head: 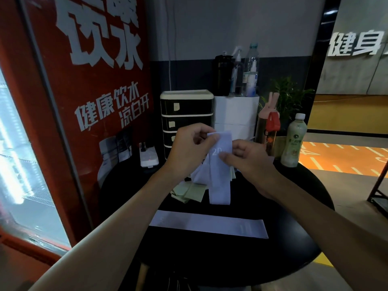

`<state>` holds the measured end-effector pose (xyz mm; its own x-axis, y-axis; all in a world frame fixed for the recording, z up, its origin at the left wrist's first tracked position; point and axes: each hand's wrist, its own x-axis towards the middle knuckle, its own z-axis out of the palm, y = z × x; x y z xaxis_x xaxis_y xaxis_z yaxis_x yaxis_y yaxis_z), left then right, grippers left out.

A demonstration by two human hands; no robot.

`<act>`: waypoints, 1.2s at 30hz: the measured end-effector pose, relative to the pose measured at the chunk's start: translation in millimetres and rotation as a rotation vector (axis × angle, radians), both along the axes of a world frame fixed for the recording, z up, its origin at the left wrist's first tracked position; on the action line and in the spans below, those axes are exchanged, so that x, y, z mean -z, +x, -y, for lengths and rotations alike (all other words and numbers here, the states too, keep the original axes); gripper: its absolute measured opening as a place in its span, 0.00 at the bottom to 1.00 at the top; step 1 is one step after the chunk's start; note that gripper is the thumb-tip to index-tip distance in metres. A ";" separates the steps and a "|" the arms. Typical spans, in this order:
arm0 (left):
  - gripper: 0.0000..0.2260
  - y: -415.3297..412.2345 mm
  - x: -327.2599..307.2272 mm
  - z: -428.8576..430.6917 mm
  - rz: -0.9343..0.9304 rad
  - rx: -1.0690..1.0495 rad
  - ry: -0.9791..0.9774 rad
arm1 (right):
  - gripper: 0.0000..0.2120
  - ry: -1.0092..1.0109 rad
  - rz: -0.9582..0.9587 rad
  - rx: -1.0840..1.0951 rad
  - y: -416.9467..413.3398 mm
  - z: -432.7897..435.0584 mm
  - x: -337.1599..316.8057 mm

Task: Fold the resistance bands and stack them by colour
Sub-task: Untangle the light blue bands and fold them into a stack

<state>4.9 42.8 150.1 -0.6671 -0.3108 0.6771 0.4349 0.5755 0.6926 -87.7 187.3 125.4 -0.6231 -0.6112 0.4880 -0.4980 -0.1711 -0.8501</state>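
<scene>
While a pale lavender resistance band (220,164), thin, flat and matte like soft rubber sheet, hangs in a limp loop above the round black table (294,238), both hands pinch it near its top. The left hand (189,152) is curled closed with thumb and fingers nipping the upper fold of the strip, and the right hand (249,158) is closed too, its thumb and forefinger pressed on the band just beside a white "20" printed on it. The lower end of the loop dangles down, squared off and smooth, close over the tabletop; whether it touches cannot be told. Behind and under it lies a rumpled heap of pale green bands (189,193), creased and overlapping. Nearer the person a second lavender band (210,224) lies flat and straight across the table, a long narrow rectangle with faint printing near each end. At the back of the table stand a small drawer unit (186,118) with cream frame and dark glossy fronts, a white power strip (149,157), and a pale plastic drink bottle (294,141) with a white cap.
</scene>
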 end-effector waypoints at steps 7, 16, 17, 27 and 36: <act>0.08 3.7 -13.1 0.6 -0.006 -0.043 0.002 | 0.10 -0.024 0.034 -0.010 4.9 6.1 -4.4; 0.03 7.7 -28.0 16.8 -0.086 -0.097 0.147 | 0.13 0.086 0.226 -0.093 7.6 1.3 16.6; 0.03 8.4 -28.1 18.7 -0.079 -0.106 0.159 | 0.14 0.082 0.243 -0.097 8.1 0.5 18.7; 0.04 21.6 -26.0 41.1 -0.090 -0.270 0.268 | 0.16 0.215 0.290 -0.160 2.1 -15.0 31.1; 0.06 47.1 23.1 75.7 -0.020 -0.412 0.328 | 0.11 0.353 0.257 -0.114 -13.0 -42.8 54.8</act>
